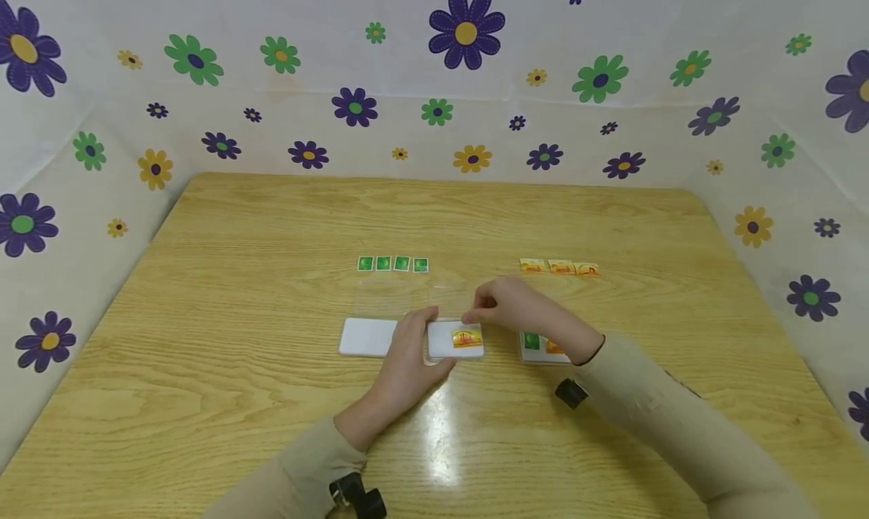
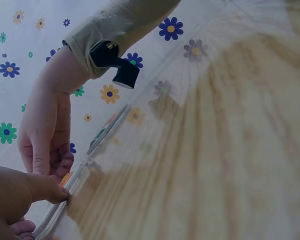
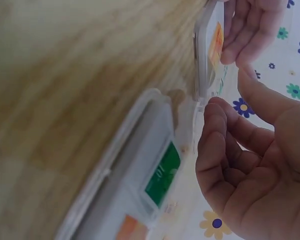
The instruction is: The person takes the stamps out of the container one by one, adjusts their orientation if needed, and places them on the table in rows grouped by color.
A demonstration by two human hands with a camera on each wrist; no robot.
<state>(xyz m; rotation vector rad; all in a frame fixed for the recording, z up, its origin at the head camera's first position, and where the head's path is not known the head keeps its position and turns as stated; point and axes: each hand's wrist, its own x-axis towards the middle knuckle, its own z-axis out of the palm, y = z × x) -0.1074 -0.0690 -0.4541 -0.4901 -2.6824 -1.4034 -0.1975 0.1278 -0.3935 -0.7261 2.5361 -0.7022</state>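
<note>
A flat white case (image 1: 441, 344) with a clear lid lies in the middle of the table, an orange picture sticker (image 1: 467, 339) on its right half. My left hand (image 1: 407, 353) grips this case, thumb at the near edge and fingers at the far edge. In the left wrist view the left thumb (image 2: 50, 190) presses against the rim. My right hand (image 1: 509, 304) is over the case's far right corner, fingers loosely curled. The right wrist view shows a gap between its thumb (image 3: 250, 82) and fingertips, with nothing visible between them.
A blank white case (image 1: 366, 338) lies to the left. To the right, partly under my right forearm, another case (image 1: 543, 358) bears a green sticker (image 3: 162, 172) and an orange one. Farther back are several green stickers (image 1: 383, 263) and three orange ones (image 1: 560, 267) in rows.
</note>
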